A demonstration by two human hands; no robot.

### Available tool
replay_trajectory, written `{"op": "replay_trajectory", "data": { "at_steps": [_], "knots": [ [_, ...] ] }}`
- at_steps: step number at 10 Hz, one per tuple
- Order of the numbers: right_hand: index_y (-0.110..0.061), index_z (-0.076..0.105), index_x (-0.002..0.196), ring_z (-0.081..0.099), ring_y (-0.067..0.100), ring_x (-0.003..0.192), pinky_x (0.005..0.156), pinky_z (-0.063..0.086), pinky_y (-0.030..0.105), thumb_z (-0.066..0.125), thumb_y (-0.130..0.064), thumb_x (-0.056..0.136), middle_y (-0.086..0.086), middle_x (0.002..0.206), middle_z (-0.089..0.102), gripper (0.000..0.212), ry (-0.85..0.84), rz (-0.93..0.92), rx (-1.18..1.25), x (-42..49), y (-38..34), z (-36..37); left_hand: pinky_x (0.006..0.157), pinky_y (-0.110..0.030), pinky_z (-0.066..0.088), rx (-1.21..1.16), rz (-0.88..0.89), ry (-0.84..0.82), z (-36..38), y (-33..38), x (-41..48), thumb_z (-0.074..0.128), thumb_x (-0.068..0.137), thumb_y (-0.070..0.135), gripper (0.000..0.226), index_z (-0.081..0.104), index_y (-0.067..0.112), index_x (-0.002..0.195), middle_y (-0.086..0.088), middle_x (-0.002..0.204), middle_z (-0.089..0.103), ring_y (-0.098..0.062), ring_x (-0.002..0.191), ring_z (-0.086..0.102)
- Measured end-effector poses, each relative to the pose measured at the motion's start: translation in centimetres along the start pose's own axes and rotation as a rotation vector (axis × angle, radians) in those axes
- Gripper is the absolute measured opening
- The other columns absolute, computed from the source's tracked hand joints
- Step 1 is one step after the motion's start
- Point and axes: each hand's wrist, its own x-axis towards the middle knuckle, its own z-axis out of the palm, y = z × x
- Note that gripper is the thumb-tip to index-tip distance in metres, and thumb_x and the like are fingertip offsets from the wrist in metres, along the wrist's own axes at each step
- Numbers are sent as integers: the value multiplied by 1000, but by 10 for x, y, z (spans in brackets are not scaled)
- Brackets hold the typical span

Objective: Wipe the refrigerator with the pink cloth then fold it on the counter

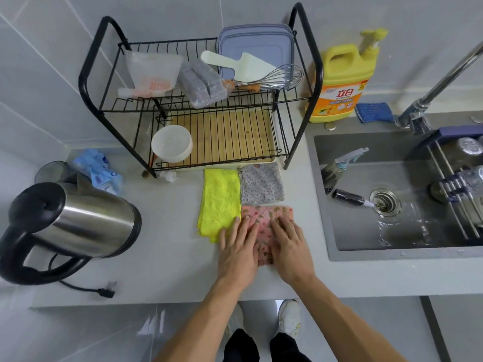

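Two hands are pressing flat on the pink cloth (265,216), which is lying near the front edge of the worktop (167,246), left of the sink (366,239). The left hand (238,248) is resting with straight fingers slightly apart, its outer fingers overlapping the near corner of the yellow cloth (219,199). The right hand (290,248) is lying beside it, fingers straight and close together. Both hands are covering the near half of the pink cloth and hiding its near edge.

A narrow strip of bare worktop is separating the right hand from the sink's left rim. Wider bare surface is extending left toward the kettle (78,220) at the left edge, whose handle is reaching the frame border. A plug (105,291) is lying near the front edge.

Farther back, the yellow cloth is touching the pink cloth's left edge, and a grey floral cloth (262,184) is touching its far edge. The dish rack (248,99) is standing just behind them along the back edge. The sink's right part is being cut off, and its contents are proving hard to make out.
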Motion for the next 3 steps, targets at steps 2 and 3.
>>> {"op": "replay_trajectory", "data": {
  "at_steps": [2, 3],
  "knots": [
    [-14, 36, 163, 30, 24, 153, 128, 25, 36, 64, -14, 99, 3, 168, 35, 70, -30, -68, 93, -8, 4, -21, 128, -44, 20, -223, -56, 25, -9, -2, -10, 35, 101, 34, 63, 34, 27, 164, 7, 173, 27, -18, 161, 19],
    [-20, 55, 147, 52, 17, 133, 113, 44, 31, 60, -24, 104, -4, 144, 59, 43, 145, -107, 150, -65, 14, -47, 114, -33, 37, -374, -37, 192, -20, -15, -61, 45, 98, 24, 48, 55, 25, 145, 9, 154, 50, -16, 138, 49]
  ]
}}
